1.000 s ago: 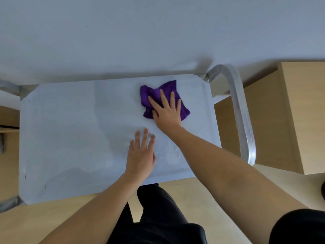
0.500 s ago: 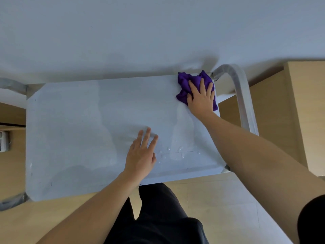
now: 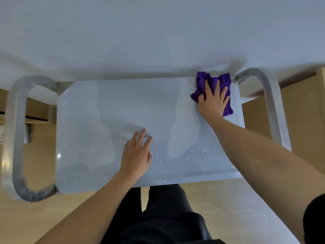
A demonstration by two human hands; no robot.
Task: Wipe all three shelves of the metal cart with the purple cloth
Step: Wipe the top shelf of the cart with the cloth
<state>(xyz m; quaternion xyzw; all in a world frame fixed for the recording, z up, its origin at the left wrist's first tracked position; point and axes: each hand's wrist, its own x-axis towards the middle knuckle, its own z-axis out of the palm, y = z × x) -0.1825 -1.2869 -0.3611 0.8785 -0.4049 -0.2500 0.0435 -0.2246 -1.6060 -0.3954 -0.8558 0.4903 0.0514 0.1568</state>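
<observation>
Two hands work the cart's top shelf (image 3: pixel 123 106) in the head view. The right hand (image 3: pixel 213 101), grip released and fingers spread flat, presses the purple cloth (image 3: pixel 226 81) into the far right corner, probably to drive it under the palm. The left hand (image 3: pixel 136 155) lies flat near the middle (likely bracing the cart), grip released too. Droplets (image 3: pixel 204 152) sit by the near right edge. The handle (image 3: pixel 270 103) beside the cloth and the wall (image 3: pixel 158 32) behind limit the stroke.

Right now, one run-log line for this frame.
step: wiping top shelf | right hand: pressing purple cloth, far-right corner | left hand: flat on shelf | droplets: near front edge
</observation>
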